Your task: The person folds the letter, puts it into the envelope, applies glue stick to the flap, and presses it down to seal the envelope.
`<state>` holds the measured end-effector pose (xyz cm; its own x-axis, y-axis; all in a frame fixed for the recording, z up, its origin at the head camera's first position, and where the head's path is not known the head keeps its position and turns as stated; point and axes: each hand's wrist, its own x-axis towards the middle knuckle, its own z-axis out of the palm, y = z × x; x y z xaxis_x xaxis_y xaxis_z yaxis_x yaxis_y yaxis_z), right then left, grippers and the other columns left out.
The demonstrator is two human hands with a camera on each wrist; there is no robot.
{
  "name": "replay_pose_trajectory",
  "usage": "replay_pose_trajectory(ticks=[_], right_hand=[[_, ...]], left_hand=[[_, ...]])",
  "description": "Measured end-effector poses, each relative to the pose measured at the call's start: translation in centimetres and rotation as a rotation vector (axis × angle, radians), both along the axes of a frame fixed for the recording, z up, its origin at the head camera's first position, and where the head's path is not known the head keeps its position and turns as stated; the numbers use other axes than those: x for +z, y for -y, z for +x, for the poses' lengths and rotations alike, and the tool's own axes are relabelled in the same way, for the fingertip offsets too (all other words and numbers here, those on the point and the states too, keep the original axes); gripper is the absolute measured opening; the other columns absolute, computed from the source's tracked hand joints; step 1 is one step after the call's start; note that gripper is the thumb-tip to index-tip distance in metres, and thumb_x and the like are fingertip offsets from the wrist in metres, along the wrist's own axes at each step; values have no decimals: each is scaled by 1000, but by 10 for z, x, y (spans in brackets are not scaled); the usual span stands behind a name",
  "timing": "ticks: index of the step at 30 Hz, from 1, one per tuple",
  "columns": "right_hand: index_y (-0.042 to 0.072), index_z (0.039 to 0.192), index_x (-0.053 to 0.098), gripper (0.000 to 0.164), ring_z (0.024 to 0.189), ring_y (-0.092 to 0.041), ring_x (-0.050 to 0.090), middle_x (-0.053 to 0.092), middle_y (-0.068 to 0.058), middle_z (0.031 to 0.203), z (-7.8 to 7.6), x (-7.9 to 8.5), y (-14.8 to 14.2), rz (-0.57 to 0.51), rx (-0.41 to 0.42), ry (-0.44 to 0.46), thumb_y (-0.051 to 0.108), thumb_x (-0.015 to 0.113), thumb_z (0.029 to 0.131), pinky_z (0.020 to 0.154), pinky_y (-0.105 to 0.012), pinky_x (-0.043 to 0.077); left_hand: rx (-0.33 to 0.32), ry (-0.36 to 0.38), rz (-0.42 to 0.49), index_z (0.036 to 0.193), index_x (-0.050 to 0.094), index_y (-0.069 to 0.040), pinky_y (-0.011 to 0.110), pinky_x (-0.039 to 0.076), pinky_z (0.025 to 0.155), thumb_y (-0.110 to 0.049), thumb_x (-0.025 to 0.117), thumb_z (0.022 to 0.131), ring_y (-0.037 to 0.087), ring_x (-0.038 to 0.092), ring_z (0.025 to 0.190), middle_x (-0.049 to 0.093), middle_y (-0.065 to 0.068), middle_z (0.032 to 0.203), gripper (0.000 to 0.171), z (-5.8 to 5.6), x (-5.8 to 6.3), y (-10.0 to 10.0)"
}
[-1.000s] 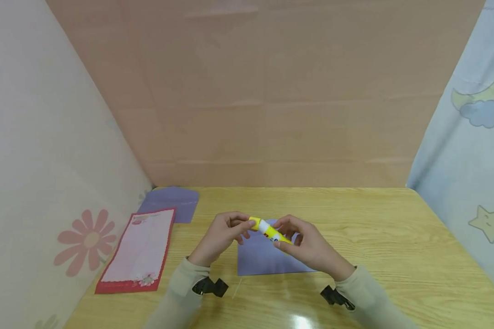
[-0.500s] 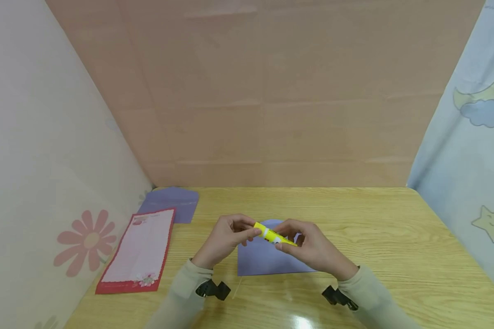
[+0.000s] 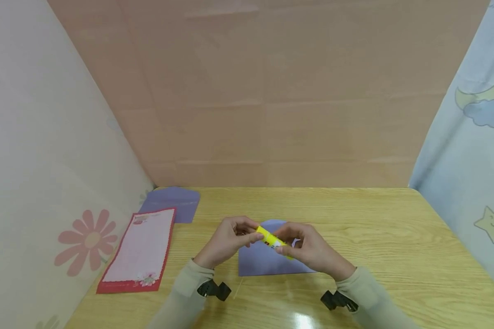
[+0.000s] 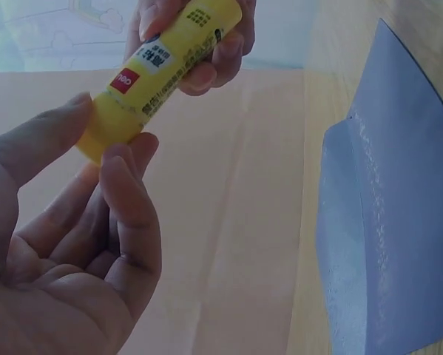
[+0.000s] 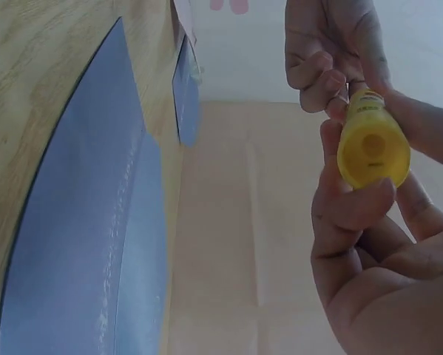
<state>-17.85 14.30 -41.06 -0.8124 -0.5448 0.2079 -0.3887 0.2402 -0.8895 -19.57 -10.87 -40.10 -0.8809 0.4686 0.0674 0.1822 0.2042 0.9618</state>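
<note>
A yellow glue stick (image 3: 270,238) is held in the air between both hands, tilted with its left end higher. My left hand (image 3: 226,240) pinches the cap end between thumb and fingers; in the left wrist view the cap (image 4: 106,133) sits against the labelled body. My right hand (image 3: 313,251) grips the other end, and the round yellow base (image 5: 373,151) shows in the right wrist view. Below the hands lies a purple envelope (image 3: 267,262) with its flap raised away from me. White glue-like smears (image 4: 375,200) run along its fold.
On the left lies a pink letter sheet (image 3: 137,249) with a red border, overlapping a second purple envelope (image 3: 185,205). A patterned cloth wall (image 3: 37,160) stands at the left, another at the right, and a plain tan one at the back.
The white part between cap and body has disappeared as the cap slid onto the glue stick. Both hands came closer together, the left moving slightly right. The envelopes and letter sheet stay put.
</note>
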Motion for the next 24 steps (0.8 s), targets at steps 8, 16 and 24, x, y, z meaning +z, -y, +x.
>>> replay_pose_trajectory(ticks=[8,16,24], right_hand=[[8,127,61,41,79,-17,63,69,-2,99,0,-8,2,148,-10,70,24,74,92,64,-31,54],[6,121,61,37,85,-17,63,67,-4,106,-14,-17,-32,253,-270,-2,15,76,88,65,-27,55],[0,122,55,40,89,-23,67,62,-15,112,-32,-28,-71,307,-442,69,12,74,89,67,-32,58]], left_hand=[[-44,-73,-116,122,70,-13,32,56,72,-29,75,91,24,66,88,72,4,104,35,-3,-7,-8],[55,-252,-651,142,52,-4,49,50,95,-39,86,78,35,54,120,56,17,133,81,-11,-27,-10],[85,-279,-865,146,45,1,49,46,101,-42,95,61,37,45,124,51,20,137,108,-19,-48,-5]])
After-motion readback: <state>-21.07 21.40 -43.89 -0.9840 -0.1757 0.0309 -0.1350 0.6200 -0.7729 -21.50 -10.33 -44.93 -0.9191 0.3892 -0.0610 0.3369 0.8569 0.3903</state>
